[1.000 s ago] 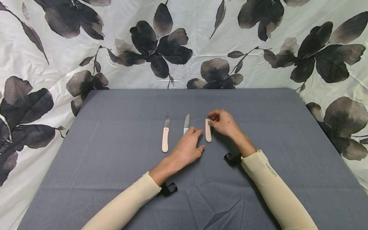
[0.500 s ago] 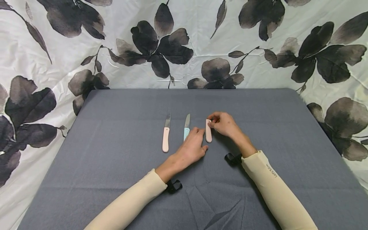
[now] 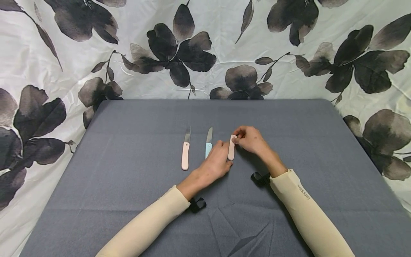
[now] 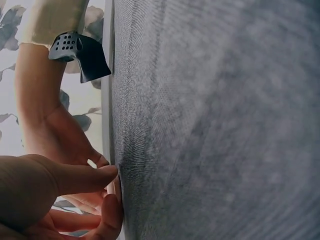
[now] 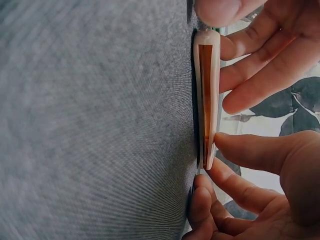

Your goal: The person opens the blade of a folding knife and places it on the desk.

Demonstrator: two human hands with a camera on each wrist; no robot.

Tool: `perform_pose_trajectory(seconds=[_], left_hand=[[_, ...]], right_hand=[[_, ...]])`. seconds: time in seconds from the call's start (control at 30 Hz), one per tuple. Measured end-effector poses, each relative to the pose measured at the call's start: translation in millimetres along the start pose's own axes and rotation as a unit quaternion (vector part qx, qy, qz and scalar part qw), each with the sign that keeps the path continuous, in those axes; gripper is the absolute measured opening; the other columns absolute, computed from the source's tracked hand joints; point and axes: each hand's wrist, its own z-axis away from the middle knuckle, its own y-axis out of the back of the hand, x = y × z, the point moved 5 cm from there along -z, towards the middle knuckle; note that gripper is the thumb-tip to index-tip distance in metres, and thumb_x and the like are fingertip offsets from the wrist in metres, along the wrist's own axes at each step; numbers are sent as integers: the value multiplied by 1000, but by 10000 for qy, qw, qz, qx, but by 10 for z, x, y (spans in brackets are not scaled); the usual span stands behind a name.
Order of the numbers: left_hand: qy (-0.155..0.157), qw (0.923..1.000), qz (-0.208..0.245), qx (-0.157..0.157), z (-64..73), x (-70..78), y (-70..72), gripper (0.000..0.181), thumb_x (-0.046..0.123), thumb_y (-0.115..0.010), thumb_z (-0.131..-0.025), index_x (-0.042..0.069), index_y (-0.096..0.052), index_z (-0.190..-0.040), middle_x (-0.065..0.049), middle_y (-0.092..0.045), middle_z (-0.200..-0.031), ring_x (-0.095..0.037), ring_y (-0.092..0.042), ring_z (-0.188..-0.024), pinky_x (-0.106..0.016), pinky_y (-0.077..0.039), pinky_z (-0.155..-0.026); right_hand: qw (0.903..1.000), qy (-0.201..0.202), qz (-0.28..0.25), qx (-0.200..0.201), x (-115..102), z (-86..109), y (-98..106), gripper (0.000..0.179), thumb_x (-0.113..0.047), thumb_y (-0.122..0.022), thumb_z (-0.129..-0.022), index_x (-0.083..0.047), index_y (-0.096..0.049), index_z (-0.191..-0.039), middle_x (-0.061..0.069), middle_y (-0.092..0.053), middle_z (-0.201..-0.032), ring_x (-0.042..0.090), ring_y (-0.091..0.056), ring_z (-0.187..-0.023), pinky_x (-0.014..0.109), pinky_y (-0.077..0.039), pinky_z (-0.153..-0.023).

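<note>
A folded pink pocket knife (image 3: 231,151) is between my hands, tilted slightly. Thumb and fingers of my right hand (image 3: 252,139) pinch its far end. My left hand (image 3: 216,161) holds the near end, thumb at the tip and fingers along the left side. The right wrist view shows the handle's slotted edge (image 5: 206,95), brownish inside, close to the cloth. To the left lie two knives with blades out, pointing away: a light blue pocket knife (image 3: 208,146), its lower handle hidden behind my left hand, and a pink pocket knife (image 3: 185,157).
Grey cloth (image 3: 128,171) covers the table, creased near the front. A white curtain with dark flowers (image 3: 179,53) hangs behind and at both sides. Each wrist wears a black camera mount (image 3: 260,179), below the cream sleeves (image 3: 305,210).
My left hand has moved right and taken the folded knife's near end. The knife has tilted, its near end swinging a little left. My right hand has closed in on the far end.
</note>
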Motion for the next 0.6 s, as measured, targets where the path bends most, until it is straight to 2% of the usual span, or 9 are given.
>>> perform_pose_trajectory(seconds=[0.3,0.6], left_hand=[[-156,9997,-151,132,-53,-25,12,42,4,-79,-89,-1,-62,-128,-16,-63,-113,-26,-61,-103,-39,-56,-91],[21,9999,133,43,-16,-51,78,54,5,-75,-94,0,-53,-143,-18,-62,-121,-30,-64,-107,-43,-56,-95]], right_hand=[[9999,15,-133,-36,1,30,-6,24,-18,-68,-99,-1,-71,-116,13,-66,-99,20,-59,-79,27,-47,-67],[9986,126,-497,87,-52,71,30,29,-16,-69,-99,-1,-67,-124,19,-67,-113,30,-62,-96,28,-51,-68]])
